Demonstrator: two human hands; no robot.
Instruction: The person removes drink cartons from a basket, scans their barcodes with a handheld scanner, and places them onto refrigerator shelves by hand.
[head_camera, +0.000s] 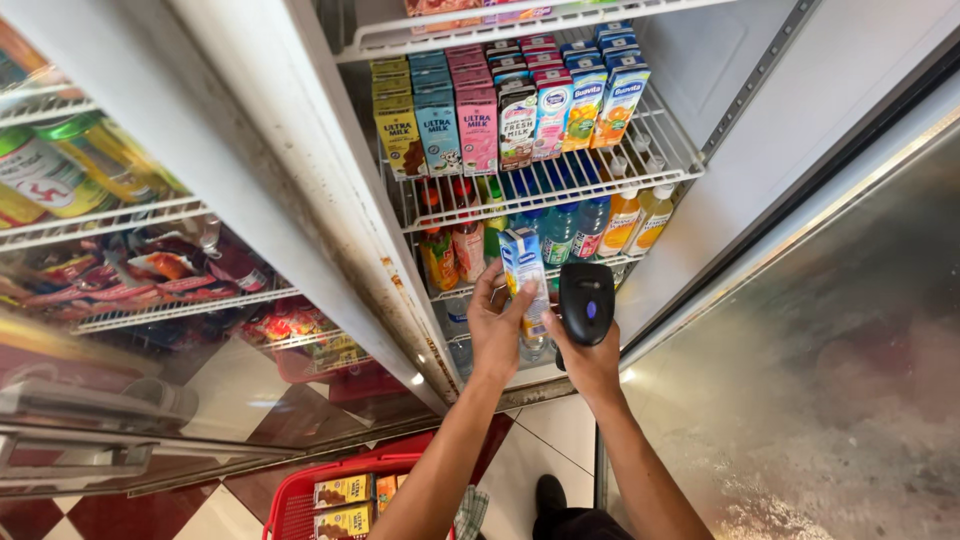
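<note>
A red basket (300, 500) is seen lowest and nearest, by the person's legs on the tiled floor (540, 450); small yellow-brown cartons (343, 505) are stacked inside it, label side up, so that they can be lifted out easily. Above it, the left hand (496, 325) is closed around a small blue and white drink carton (524, 280), which is held upright in front of the open fridge, just below the front edge of the wire shelf (560, 185). The carton's side seems to be turned toward the right hand, probably so that its printed code faces the device. The right hand (590, 360) is wrapped shut around the grip of a black handheld scanner (586, 303), whose head is raised just beside the carton. On the wire shelf, rows of milk and juice cartons (500, 115) are lined up facing outward, sorted by colour. On the shelf beneath, bottles (590, 225) stand upright. To the left, behind a glass door (150, 330), further packets are stored.
</note>
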